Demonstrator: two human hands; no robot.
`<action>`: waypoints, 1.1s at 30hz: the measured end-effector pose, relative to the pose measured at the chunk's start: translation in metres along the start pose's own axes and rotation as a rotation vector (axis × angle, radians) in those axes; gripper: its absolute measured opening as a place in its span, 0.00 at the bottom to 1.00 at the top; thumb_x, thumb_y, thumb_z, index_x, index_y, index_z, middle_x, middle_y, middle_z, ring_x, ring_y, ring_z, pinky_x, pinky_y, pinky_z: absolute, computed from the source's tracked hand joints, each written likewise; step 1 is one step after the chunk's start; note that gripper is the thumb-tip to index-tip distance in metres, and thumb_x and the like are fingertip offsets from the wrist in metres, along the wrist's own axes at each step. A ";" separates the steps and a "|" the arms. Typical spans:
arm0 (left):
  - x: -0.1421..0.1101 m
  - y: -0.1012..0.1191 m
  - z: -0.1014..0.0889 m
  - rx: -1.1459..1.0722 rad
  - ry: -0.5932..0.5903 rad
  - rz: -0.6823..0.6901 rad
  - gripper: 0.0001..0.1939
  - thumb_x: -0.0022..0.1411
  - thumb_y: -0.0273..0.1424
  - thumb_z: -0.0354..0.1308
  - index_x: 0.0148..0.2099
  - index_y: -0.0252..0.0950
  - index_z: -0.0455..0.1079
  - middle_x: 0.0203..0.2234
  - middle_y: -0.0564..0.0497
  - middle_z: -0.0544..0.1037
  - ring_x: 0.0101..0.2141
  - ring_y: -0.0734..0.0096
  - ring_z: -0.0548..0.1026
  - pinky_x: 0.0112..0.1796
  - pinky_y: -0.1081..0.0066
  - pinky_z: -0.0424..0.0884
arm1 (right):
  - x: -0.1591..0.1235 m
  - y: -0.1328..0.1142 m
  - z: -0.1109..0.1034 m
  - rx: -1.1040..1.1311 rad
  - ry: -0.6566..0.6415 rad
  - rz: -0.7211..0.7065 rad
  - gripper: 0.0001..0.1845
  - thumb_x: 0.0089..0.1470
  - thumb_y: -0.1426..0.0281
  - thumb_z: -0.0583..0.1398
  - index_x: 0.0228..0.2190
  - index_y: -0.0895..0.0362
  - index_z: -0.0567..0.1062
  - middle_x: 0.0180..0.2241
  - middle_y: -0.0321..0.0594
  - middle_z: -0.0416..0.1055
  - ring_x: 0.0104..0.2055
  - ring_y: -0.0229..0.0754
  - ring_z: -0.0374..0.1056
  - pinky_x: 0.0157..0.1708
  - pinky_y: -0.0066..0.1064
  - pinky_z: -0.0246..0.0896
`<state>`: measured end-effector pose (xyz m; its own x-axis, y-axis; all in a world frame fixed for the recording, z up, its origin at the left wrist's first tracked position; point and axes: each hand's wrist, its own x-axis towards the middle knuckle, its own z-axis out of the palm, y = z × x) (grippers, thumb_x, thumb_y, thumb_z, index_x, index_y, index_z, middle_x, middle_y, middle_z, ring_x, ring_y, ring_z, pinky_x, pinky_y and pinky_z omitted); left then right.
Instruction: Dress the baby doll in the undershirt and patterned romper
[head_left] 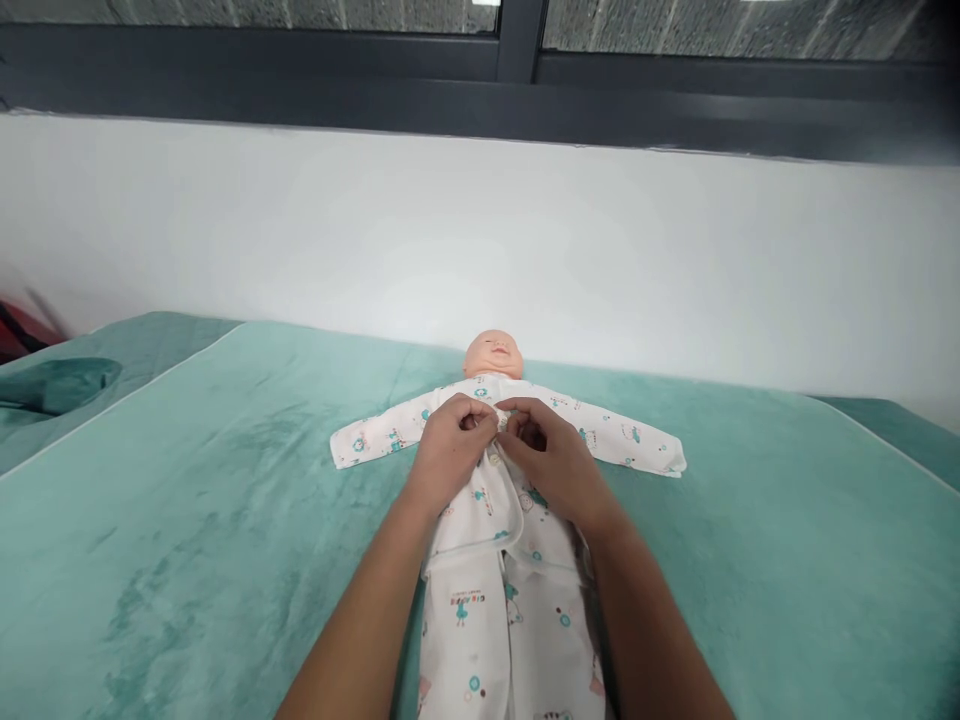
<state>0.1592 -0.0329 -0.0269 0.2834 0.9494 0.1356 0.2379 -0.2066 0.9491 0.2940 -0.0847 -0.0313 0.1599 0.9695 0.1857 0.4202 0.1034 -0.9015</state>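
Observation:
A baby doll (493, 353) lies on its back on a teal blanket (225, 520), head toward the wall. It wears a white printed romper (491, 590) with both sleeves spread out sideways. My left hand (448, 448) and my right hand (551, 450) meet over the doll's chest. Both are closed in a pinch on the romper's front edges, just below the collar. The fingertips nearly touch each other. The lower front flap of the romper lies partly folded over at the waist.
The white wall (480, 230) rises right behind the doll's head, with a dark window frame (517, 80) above. A darker teal cloth bundle (52, 385) lies at the far left. A white seam (120, 395) edges the blanket on the left.

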 end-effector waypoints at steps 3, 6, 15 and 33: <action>0.001 -0.001 -0.001 0.013 -0.013 0.016 0.05 0.55 0.30 0.55 0.29 0.36 0.71 0.26 0.55 0.69 0.27 0.76 0.66 0.30 0.74 0.62 | 0.000 0.002 -0.002 0.076 0.026 0.040 0.15 0.52 0.66 0.57 0.43 0.51 0.73 0.27 0.31 0.65 0.26 0.35 0.59 0.27 0.28 0.56; 0.001 -0.003 0.001 0.034 0.001 0.029 0.05 0.55 0.30 0.55 0.29 0.36 0.70 0.26 0.55 0.69 0.27 0.75 0.66 0.31 0.74 0.63 | 0.002 0.005 -0.003 0.109 0.086 0.085 0.13 0.52 0.66 0.57 0.40 0.51 0.74 0.25 0.30 0.63 0.25 0.35 0.58 0.26 0.28 0.55; 0.000 -0.009 -0.011 -0.004 -0.054 0.065 0.09 0.60 0.33 0.55 0.41 0.39 0.73 0.29 0.54 0.68 0.29 0.74 0.66 0.31 0.73 0.63 | 0.000 -0.003 -0.004 0.033 0.116 0.134 0.08 0.52 0.63 0.56 0.31 0.53 0.72 0.24 0.32 0.66 0.26 0.36 0.59 0.26 0.29 0.54; -0.007 0.009 -0.046 0.050 -0.560 0.104 0.09 0.59 0.36 0.58 0.31 0.36 0.70 0.33 0.52 0.69 0.34 0.71 0.66 0.36 0.70 0.61 | -0.025 -0.052 0.005 -0.762 -0.110 0.246 0.06 0.50 0.73 0.53 0.24 0.54 0.60 0.26 0.37 0.67 0.24 0.37 0.53 0.23 0.31 0.43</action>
<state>0.1168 -0.0310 -0.0064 0.7537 0.6558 0.0431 0.2221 -0.3158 0.9225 0.2638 -0.1129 0.0088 0.2550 0.9651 -0.0593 0.8843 -0.2575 -0.3894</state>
